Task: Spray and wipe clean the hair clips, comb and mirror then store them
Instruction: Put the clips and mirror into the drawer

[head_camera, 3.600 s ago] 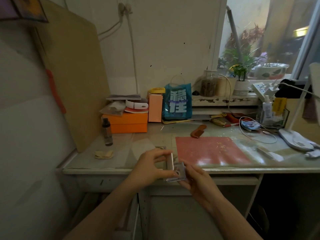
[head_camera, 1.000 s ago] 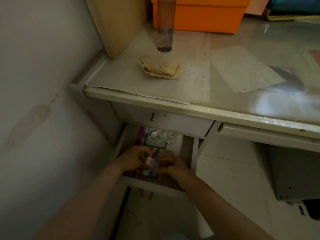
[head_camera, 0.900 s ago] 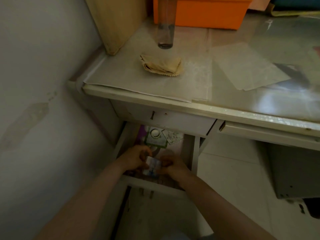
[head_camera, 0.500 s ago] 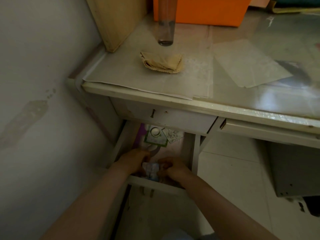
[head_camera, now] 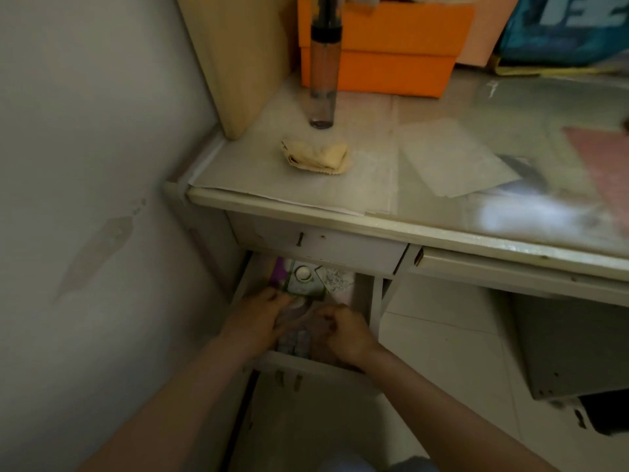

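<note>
**Tight fit in the open drawer**

Both hands are down inside the open drawer (head_camera: 316, 364) below the worktop (head_camera: 374, 212). The left hand (head_camera: 258, 318) and the right hand (head_camera: 343, 330) curl around a small clear case (head_camera: 295, 340) between them; blur hides whether it is the mirror or the clip box, and how firm the grip is. The risk, as a judgement: the case could slip or snag on packets already lying at the drawer's back, or knuckles could catch the closed drawer front above. Room is narrow between the drawer's side walls; the wall crowds the left arm, while open floor lies to the right. The spray bottle (head_camera: 323, 63) and folded cloth (head_camera: 316, 156) sit well clear on top.
</note>
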Demonstrator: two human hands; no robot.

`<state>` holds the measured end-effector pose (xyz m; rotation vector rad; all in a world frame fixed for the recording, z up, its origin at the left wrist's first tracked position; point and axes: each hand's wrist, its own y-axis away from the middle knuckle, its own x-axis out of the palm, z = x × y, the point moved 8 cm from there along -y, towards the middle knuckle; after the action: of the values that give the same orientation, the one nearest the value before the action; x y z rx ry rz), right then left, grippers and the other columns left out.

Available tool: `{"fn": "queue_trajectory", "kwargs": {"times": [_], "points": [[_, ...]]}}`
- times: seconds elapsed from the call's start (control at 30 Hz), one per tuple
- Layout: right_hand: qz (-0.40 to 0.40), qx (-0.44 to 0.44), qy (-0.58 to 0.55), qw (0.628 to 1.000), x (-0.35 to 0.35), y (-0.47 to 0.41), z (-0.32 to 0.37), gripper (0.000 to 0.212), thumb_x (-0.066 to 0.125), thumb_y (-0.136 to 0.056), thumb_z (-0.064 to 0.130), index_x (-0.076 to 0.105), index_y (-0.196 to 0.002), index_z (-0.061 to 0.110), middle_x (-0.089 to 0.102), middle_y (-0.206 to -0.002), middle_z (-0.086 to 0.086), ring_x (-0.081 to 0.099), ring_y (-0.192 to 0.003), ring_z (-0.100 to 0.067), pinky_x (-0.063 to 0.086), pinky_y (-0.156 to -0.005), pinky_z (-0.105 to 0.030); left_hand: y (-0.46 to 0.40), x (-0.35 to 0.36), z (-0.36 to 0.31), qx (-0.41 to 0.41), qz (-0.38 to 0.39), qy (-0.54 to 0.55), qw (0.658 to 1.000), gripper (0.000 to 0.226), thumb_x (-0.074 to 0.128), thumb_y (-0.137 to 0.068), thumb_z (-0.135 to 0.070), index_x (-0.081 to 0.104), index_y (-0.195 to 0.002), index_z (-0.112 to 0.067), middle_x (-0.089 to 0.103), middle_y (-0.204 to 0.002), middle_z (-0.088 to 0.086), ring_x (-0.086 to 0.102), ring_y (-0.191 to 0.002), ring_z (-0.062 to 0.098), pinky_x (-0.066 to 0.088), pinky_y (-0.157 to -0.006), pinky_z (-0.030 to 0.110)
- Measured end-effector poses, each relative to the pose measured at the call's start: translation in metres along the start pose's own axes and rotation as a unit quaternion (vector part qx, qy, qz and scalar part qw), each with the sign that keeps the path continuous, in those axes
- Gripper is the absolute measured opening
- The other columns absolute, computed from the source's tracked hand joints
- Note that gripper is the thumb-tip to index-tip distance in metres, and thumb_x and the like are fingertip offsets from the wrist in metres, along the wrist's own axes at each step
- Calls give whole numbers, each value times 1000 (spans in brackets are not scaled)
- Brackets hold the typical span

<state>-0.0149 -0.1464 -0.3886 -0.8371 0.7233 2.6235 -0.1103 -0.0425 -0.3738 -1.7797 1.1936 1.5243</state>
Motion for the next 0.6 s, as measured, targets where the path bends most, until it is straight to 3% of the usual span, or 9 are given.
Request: {"fn": "queue_trajectory", "kwargs": {"times": [0.13,0.2,0.4,0.6], "points": [[-48,-54,133,988,-34,27,30,42,57,-90,16,52,-132,19,44,-139,-8,44,-125,-28,39,-102,-30,27,-42,-24,41,-70,-64,995,42,43,-75,-46,58,-106,-23,63,-94,5,63,-74,28,52,-61,31],[-81,-89,192,974,-51,44,44,44,54,-91,20,48,-135,22,42,-141,-6,40,-127,-27,37,-104,-32,36,-70,-41,55,-116,-97,987,40,42,-73,-45,64,-97,-21,64,-88,4,62,-68,25,51,-60,29],[-195,-214,247,925,-117,113,86,47,57,-89,23,48,-135,20,47,-134,-5,44,-121,-26,39,-101,-37,63,-150,-102,84,-245,-114,959,35,44,-77,-37,63,-99,-18,63,-99,5,60,-83,25,46,-82,34],[-294,-233,264,888,-203,168,88,49,65,-82,19,54,-130,15,57,-117,-6,54,-108,-28,47,-91,-40,58,-203,-174,97,-273,-128,949,44,46,-74,-41,67,-106,-17,67,-106,8,66,-90,25,53,-83,37]]}}
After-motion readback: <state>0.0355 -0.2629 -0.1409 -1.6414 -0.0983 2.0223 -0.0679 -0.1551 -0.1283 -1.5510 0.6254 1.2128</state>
